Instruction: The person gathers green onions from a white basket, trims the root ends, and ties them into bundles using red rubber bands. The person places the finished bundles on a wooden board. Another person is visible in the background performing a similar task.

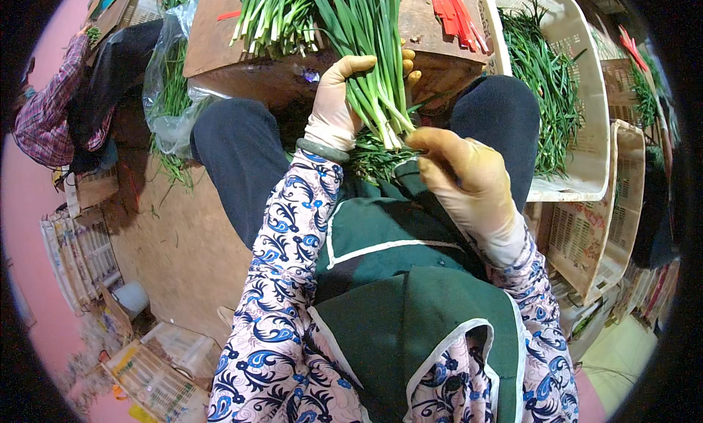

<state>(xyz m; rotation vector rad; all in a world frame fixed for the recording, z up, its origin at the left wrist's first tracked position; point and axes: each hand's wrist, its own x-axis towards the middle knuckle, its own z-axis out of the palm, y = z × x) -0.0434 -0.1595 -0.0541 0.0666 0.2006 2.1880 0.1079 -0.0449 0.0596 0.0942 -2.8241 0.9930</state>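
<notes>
My left hand [336,102], in a pale rubber glove stained yellow, is closed around a bunch of garlic chives [376,66]. Its thumb lies across the front, with fingertips showing behind the stems. The white stem ends point down toward my lap, and the green leaves reach over a wooden board. My right hand [467,173], gloved alike, has its curled fingertips touching the stem ends; whether they pinch a stem is not clear. Another pile of chives [280,22] lies on the board, left of the held bunch. Loose leaves [379,159] rest on my lap against the green apron [395,225].
Red strips [458,17] lie on the wooden board [211,44]. To the right stands a white plastic crate [596,99] of chives, above another crate [582,242]. A clear plastic bag [170,104] of greens is at left. A person in a plaid sleeve [49,121] sits beyond.
</notes>
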